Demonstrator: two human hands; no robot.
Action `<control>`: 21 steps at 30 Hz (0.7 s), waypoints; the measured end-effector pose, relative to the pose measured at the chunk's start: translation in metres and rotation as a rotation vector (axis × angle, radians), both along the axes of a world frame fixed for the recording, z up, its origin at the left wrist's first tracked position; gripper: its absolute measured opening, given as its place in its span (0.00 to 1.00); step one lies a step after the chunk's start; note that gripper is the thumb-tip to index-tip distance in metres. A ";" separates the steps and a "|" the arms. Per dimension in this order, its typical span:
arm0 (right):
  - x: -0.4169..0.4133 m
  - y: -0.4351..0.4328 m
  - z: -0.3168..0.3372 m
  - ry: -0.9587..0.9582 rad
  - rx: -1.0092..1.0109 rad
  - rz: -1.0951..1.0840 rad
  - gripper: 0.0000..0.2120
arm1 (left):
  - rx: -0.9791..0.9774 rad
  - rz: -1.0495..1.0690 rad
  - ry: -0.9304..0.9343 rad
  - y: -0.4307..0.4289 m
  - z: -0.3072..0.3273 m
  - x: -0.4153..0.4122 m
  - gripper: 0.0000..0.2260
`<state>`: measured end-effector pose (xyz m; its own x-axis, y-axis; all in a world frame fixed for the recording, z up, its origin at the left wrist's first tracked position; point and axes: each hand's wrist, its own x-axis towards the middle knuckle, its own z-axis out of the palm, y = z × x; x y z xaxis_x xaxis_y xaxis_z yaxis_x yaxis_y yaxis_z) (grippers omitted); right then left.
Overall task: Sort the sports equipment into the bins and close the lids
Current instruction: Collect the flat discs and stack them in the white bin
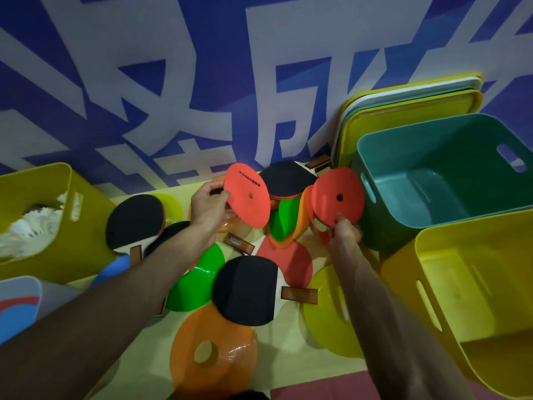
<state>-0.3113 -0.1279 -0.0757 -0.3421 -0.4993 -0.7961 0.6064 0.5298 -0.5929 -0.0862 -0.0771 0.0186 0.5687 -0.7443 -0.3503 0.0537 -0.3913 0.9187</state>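
Looking down through the head camera, we see our left hand point(212, 206) gripping a red disc cone point(248, 196) by its edge, raised over the pile. Our right hand point(344, 230) pinches a second red disc cone point(339, 194) at its lower rim, just beside the wall of the teal bin point(444, 180). That bin looks empty, and so does the yellow bin point(476, 290) nearer us. At far left an olive bin point(43, 197) holds white shuttlecocks point(31, 223), so we judge that one kind is sorted.

Much is left. Table tennis paddles point(248, 290), an orange disc cone point(213, 350), a green disc cone point(199, 278) and others lie overlapping on the table point(288, 350). The lids point(409, 111) lean stacked against the wall behind the teal bin, with none fitted yet.
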 end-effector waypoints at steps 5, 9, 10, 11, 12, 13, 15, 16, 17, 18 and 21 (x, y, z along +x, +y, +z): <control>0.003 0.009 0.003 0.260 -0.044 0.084 0.16 | 0.000 0.010 -0.010 0.004 0.005 0.006 0.07; 0.014 0.016 0.019 0.435 -0.088 0.164 0.13 | -0.028 0.012 -0.016 0.009 0.017 0.007 0.06; 0.019 0.018 0.024 0.496 -0.120 0.185 0.12 | -0.038 0.012 -0.021 0.011 0.021 0.009 0.06; 0.025 0.021 0.031 0.553 -0.161 0.207 0.11 | -0.053 0.013 -0.024 0.013 0.025 0.011 0.06; 0.031 0.023 0.039 0.615 -0.209 0.233 0.11 | -0.068 0.014 -0.027 0.015 0.030 0.013 0.07; 0.036 0.024 0.045 0.681 -0.250 0.274 0.11 | -0.082 0.013 -0.030 0.018 0.034 0.016 0.07; 0.047 0.025 0.058 0.798 -0.331 0.364 0.11 | -0.107 0.025 -0.027 0.024 0.042 0.025 0.08; 0.053 0.025 0.063 0.840 -0.359 0.405 0.11 | -0.116 0.035 -0.022 0.028 0.046 0.031 0.08; 0.060 0.026 0.072 0.870 -0.386 0.435 0.11 | -0.121 0.046 -0.021 0.032 0.049 0.037 0.08; 0.067 0.027 0.077 0.884 -0.411 0.461 0.10 | -0.124 0.056 -0.024 0.036 0.052 0.044 0.08; 0.090 0.035 0.097 0.909 -0.522 0.520 0.11 | -0.146 0.083 -0.016 0.050 0.058 0.065 0.07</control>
